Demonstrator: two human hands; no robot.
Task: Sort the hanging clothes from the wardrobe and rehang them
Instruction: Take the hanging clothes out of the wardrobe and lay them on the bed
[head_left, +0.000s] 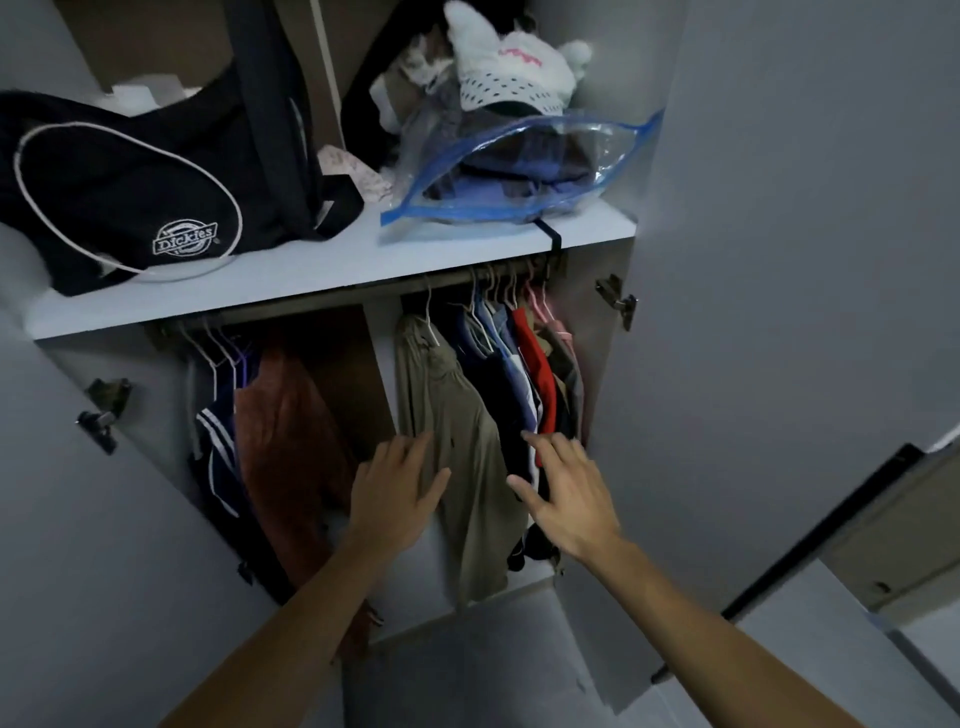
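Hands are reaching in with fingers spread, holding nothing: our left hand (397, 488) and right hand (563, 493) are flanking the khaki garment (457, 415), hanging lengthwise from the rail (447, 283) straight ahead, about equally near.

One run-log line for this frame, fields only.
stage: reaching in | left hand: open, at hanging olive garment | right hand: open, at dark hanging clothes | nothing removed yet
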